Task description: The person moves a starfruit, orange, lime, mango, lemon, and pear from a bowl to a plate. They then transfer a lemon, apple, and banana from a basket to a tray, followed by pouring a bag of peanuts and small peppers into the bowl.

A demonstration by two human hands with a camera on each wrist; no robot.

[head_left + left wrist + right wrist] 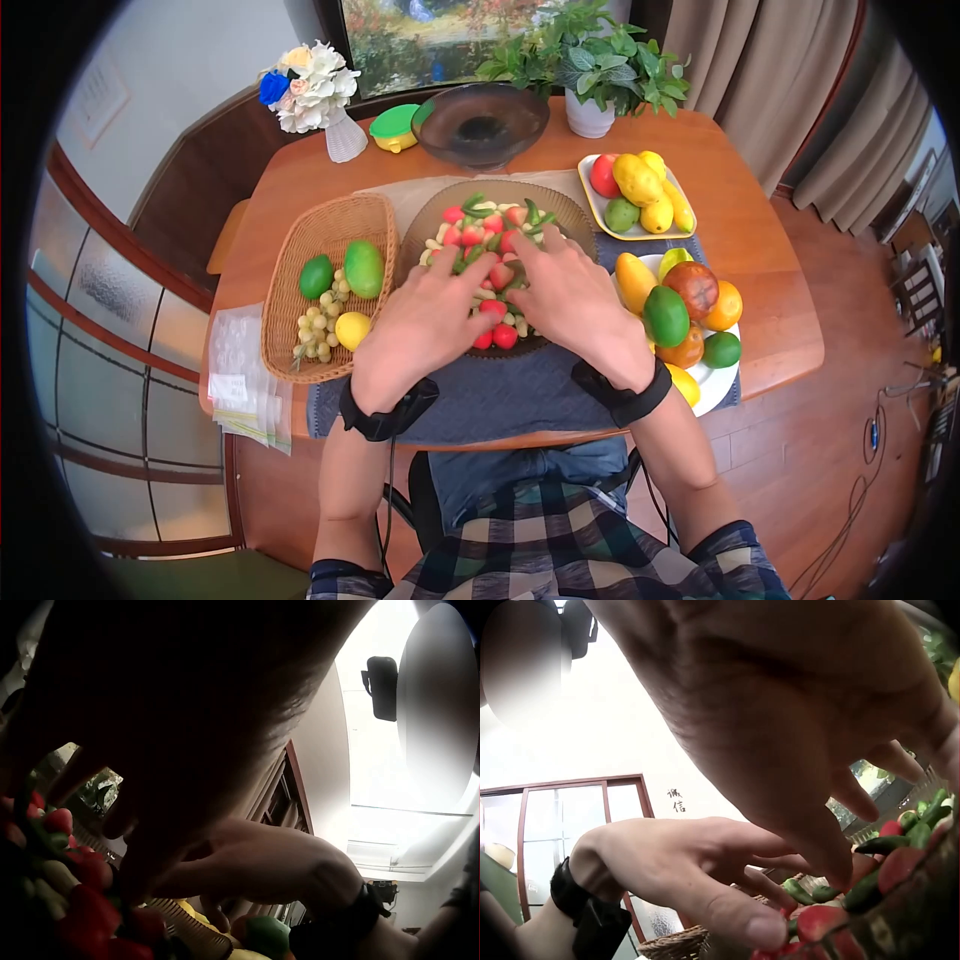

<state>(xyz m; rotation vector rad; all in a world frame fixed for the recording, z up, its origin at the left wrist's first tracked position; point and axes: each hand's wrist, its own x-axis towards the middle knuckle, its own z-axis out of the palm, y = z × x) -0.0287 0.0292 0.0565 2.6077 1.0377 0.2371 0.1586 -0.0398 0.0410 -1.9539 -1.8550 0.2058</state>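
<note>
Both hands reach over a wide amber glass bowl (572, 218) in the middle of the table. Heaped in it are red strawberries (472, 235), green chili peppers (885, 844) and small pale peanut-shaped pieces (58, 877). My left hand (425, 308) spreads its fingers at the left of the heap, its thumb low near the red pieces at the front. From the right comes my right hand (575, 300), its fingers spread and fingertips right at the top of the heap. Palms face down, and neither hand grips a piece that shows. Part of the heap is hidden under them.
To the left stands a wicker basket (283, 262) with mangoes, grapes and a lemon. A white fruit plate (722, 385) and a square fruit tray (592, 206) are at the right. Behind are a dark glass bowl (440, 140), a green-lidded box (394, 123), flowers (318, 85) and a potted plant (590, 112).
</note>
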